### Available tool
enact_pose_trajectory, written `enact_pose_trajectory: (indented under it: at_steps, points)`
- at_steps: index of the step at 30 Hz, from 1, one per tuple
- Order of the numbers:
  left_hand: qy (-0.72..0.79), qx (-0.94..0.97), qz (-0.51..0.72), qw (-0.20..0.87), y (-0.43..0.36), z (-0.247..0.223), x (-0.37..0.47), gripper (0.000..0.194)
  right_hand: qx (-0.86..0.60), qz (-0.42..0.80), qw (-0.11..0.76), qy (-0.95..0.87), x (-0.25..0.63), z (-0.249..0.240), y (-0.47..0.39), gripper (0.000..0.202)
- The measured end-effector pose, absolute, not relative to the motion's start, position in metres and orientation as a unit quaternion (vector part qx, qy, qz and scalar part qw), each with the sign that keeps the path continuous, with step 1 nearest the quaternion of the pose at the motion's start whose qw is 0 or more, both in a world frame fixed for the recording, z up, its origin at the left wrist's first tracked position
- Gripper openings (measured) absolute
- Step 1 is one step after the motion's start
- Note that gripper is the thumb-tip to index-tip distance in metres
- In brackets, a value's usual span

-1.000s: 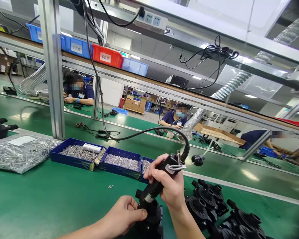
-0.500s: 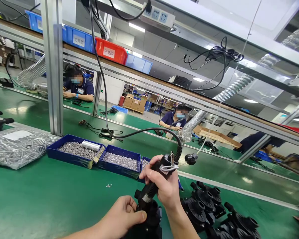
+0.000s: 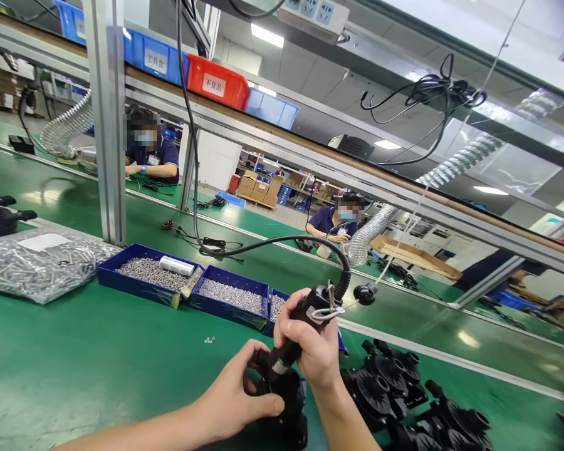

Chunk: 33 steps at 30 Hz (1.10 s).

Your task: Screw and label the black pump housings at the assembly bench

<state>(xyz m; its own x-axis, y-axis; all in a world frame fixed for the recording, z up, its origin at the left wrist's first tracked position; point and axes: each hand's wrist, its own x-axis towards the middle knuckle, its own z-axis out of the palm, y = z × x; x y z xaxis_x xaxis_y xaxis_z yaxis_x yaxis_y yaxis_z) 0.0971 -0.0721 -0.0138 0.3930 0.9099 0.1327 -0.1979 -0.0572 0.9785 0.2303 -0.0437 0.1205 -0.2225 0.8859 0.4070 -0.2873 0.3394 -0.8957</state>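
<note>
My right hand is wrapped round a black electric screwdriver, held slanted with its tip end down at a black plastic housing. The tip itself is hidden. A thick black cord leaves the tool's top, where a metal clip ties it to a hanging line. My left hand grips the housing from the left, thumb in front and fingers behind. Several small washers lie on the green table to the left of my hands.
Blue trays of screws and small metal parts stand beyond my hands. A clear bag of screws lies at left, more black housings at right. An aluminium post and shelf cross the view; two people sit opposite.
The view has shifted slightly. My left fingers have moved up along the housing, closer to the screwdriver's lower end. Both hands keep their hold.
</note>
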Motion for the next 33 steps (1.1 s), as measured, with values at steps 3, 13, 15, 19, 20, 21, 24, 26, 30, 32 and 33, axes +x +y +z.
enact_pose_trajectory:
  at_steps: [3, 13, 15, 19, 20, 21, 24, 26, 30, 32, 33]
  points:
    - [0.314, 0.574, 0.460, 0.600, -0.073, -0.014, 0.098, 0.066, -0.250, 0.506, 0.583, -0.585, 0.229, 0.120, -0.042, 0.021]
    - [0.411, 0.603, 0.471, 0.495, -0.075, -0.007, 0.093, 0.041, -0.234, 0.428, 0.649, -0.584, 0.243, 0.134, -0.050, 0.020]
    - [0.414, 0.615, 0.487, 0.461, -0.072, -0.012, 0.091, 0.050, -0.219, 0.430, 0.659, -0.576, 0.254, 0.144, -0.052, 0.019]
    - [0.372, 0.656, 0.435, 0.491, -0.063, -0.029, 0.096, 0.128, -0.202, 0.503, 0.591, -0.597, 0.272, 0.156, -0.053, 0.022]
    - [0.368, 0.660, 0.420, 0.502, -0.060, -0.031, 0.099, 0.132, -0.200, 0.520, 0.573, -0.601, 0.273, 0.157, -0.053, 0.023]
    - [0.367, 0.663, 0.410, 0.508, -0.059, -0.032, 0.101, 0.127, -0.198, 0.531, 0.561, -0.604, 0.272, 0.157, -0.052, 0.025]
    - [0.373, 0.671, 0.404, 0.498, -0.056, -0.029, 0.105, 0.102, -0.191, 0.537, 0.557, -0.604, 0.267, 0.153, -0.048, 0.027]
    - [0.378, 0.671, 0.414, 0.486, -0.055, -0.024, 0.104, 0.095, -0.189, 0.539, 0.552, -0.607, 0.264, 0.151, -0.047, 0.027]
    - [0.376, 0.667, 0.431, 0.477, -0.053, -0.019, 0.097, 0.090, -0.172, 0.565, 0.532, -0.607, 0.267, 0.148, -0.042, 0.026]
    - [0.370, 0.669, 0.436, 0.475, -0.051, -0.020, 0.095, 0.087, -0.164, 0.569, 0.531, -0.606, 0.269, 0.145, -0.038, 0.026]
    - [0.366, 0.671, 0.440, 0.472, -0.050, -0.022, 0.094, 0.086, -0.162, 0.569, 0.530, -0.608, 0.269, 0.143, -0.035, 0.027]
